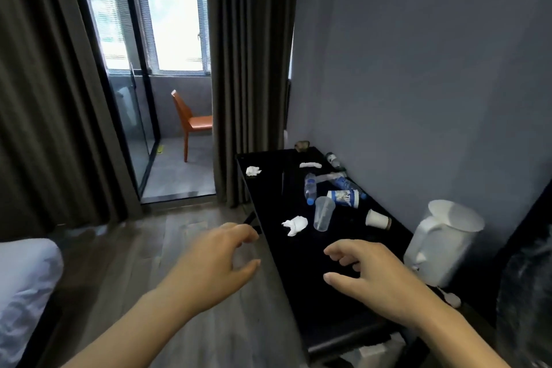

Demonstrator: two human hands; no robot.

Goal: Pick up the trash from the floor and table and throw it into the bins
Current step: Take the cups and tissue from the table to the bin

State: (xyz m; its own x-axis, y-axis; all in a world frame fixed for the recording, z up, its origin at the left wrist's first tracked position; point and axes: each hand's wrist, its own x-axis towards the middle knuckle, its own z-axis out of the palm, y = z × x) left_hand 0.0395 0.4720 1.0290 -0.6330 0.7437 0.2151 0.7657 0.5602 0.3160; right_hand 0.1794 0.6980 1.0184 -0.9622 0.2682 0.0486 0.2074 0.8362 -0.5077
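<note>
Trash lies on a black table (301, 272) against the wall. A crumpled white tissue (295, 225) sits nearest me, beside a clear plastic cup (323, 213). Behind them lie a plastic bottle (310, 188), a blue-printed paper cup (343, 198) and a small white paper cup (378, 219) on its side. Two more tissues (253, 170) (310, 164) lie farther back. My left hand (215, 266) hovers over the floor by the table's left edge, fingers loosely curled, holding nothing. My right hand (370, 272) hovers above the table's near part, also holding nothing. No bin is visible.
A white kettle (442, 242) stands at the table's right side. A bed corner (24, 284) is at the lower left. Grey curtains (251, 69) frame a glass door to a balcony with an orange chair (191, 119). Wooden floor (149, 248) lies between bed and table.
</note>
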